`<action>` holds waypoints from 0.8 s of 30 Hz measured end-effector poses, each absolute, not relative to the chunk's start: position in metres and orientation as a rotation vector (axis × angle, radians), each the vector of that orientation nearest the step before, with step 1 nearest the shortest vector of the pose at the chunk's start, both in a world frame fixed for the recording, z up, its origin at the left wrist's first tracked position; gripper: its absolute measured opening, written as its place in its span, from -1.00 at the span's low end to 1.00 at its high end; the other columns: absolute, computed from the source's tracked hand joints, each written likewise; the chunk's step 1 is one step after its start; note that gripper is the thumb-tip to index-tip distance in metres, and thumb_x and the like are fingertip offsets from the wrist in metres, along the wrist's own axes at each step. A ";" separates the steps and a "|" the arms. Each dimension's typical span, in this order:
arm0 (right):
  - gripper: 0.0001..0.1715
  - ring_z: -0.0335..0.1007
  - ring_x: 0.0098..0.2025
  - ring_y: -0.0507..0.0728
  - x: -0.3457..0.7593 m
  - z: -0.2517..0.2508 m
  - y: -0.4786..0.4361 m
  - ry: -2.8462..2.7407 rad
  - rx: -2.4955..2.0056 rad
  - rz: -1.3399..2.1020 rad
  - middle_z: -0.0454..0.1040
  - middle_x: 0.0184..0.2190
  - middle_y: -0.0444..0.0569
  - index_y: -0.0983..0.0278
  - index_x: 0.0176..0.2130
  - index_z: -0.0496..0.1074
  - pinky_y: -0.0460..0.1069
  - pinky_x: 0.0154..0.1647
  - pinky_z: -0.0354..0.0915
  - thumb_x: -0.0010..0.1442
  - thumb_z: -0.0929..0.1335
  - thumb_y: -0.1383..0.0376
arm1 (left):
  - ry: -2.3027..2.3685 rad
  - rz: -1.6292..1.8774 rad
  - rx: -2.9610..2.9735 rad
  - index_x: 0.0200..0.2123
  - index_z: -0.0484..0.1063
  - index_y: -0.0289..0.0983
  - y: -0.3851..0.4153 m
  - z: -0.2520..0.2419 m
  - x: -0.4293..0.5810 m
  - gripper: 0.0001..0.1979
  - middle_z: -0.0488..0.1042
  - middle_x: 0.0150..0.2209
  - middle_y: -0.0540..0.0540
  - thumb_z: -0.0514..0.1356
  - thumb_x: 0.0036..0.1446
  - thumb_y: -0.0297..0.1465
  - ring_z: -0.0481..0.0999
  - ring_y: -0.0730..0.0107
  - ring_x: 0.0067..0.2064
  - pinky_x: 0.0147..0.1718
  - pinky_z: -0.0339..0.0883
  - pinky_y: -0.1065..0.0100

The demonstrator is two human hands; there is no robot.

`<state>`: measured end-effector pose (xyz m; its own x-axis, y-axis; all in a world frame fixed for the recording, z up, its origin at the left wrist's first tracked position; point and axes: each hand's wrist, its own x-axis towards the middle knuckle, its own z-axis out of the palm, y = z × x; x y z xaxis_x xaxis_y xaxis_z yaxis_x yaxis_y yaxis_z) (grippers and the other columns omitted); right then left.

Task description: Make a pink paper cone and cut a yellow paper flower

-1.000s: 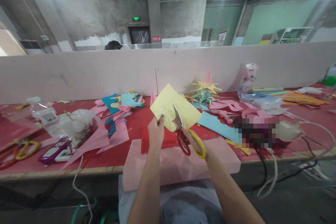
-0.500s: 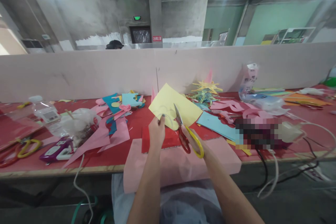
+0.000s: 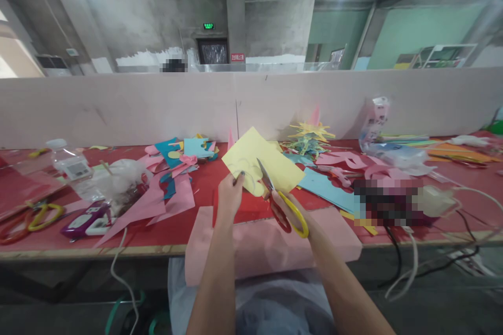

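A sheet of yellow paper with curved pencil lines is held up at its lower left edge by my left hand, thumb on top. My right hand grips scissors with one yellow and one red handle loop. Their blades lie at the cut lower edge of the paper, pointing up and left. Beneath my hands are a red board and a pink padded block along the table's front edge.
Pink and blue paper scraps lie left, beside a plastic bottle, a purple device and another pair of scissors. To the right are blue sheets, pink cut-outs and cables. A pale partition stands behind.
The scissors' blades have shifted slightly left along the paper's cut. My left hand has moved a little left and the sheet has turned slightly.
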<state>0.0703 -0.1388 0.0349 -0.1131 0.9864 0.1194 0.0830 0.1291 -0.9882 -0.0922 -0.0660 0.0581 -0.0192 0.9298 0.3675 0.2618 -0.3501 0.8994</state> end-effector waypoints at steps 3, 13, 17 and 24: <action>-0.52 -0.04 -0.85 -0.08 0.072 0.037 -0.139 -1.419 -1.146 1.154 0.07 -0.79 -0.33 0.29 -0.24 0.27 -0.17 -0.85 -0.04 0.18 0.15 -0.06 | 1.236 1.397 1.635 -0.39 0.46 -0.36 -0.064 0.057 -0.094 -0.69 0.50 -0.46 -0.11 0.08 0.04 -0.22 0.48 0.30 -0.39 -0.47 0.29 0.42; -0.50 -0.05 -0.81 -0.08 0.082 0.045 -0.143 -1.471 -1.216 1.160 0.10 -0.76 -0.30 0.31 -0.29 0.30 -0.17 -0.86 -0.09 0.12 0.20 -0.07 | 1.113 1.371 1.501 -0.34 0.45 -0.38 -0.063 0.056 -0.100 -0.71 0.52 -0.42 -0.10 0.12 0.00 -0.26 0.51 0.28 -0.39 -0.45 0.39 0.36; -0.53 0.11 -0.75 -0.06 0.086 0.044 -0.142 -1.505 -1.239 1.169 0.23 -0.70 -0.22 0.34 -0.26 0.33 -0.16 -0.78 0.07 0.18 0.19 -0.02 | 1.076 1.411 1.459 -0.27 0.41 -0.37 -0.063 0.057 -0.101 -0.72 0.52 -0.36 -0.12 0.13 0.00 -0.29 0.51 0.31 -0.36 -0.43 0.41 0.37; -0.62 0.33 -0.09 0.14 0.091 0.038 -0.140 -1.575 -1.247 1.145 0.32 -0.04 0.03 0.31 -0.01 0.28 0.13 -0.13 0.32 0.20 0.28 0.21 | 1.146 1.405 1.526 -0.27 0.39 -0.35 -0.061 0.055 -0.105 -0.72 0.51 -0.34 -0.13 0.11 0.03 -0.27 0.50 0.30 -0.35 -0.46 0.38 0.38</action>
<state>0.0905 -0.1398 0.0375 -0.1882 0.9806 0.0550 0.2508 0.1021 -0.9627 -0.1050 -0.0615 0.0554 -0.0049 0.9482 0.3178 0.1209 -0.3149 0.9414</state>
